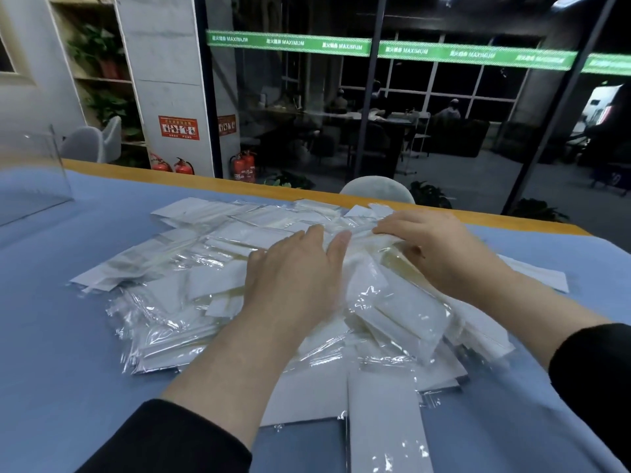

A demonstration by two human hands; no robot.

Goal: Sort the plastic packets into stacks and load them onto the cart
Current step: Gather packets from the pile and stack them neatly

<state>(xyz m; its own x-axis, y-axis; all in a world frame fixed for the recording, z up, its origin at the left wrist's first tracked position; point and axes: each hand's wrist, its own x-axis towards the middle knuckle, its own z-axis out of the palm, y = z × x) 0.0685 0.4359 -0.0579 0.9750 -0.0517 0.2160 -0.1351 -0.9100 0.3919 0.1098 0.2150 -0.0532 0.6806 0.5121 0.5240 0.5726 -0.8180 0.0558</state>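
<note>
A loose heap of clear plastic packets [191, 268] with white inserts spreads across the blue table [51, 319]. My left hand [293, 271] lies flat on the middle of the heap, fingers straight and together. My right hand [433, 247] rests on the heap's far right part, its fingers bent down over the packets; whether it grips one cannot be told. Longer white packets [386, 414] lie at the near edge of the pile. No cart is in view.
A clear acrylic box [30, 172] stands at the table's far left. The table's far edge has an orange strip [239, 186]. A grey chair back [377, 191] sits beyond it, in front of a glass wall. Fire extinguishers [244, 165] stand on the floor.
</note>
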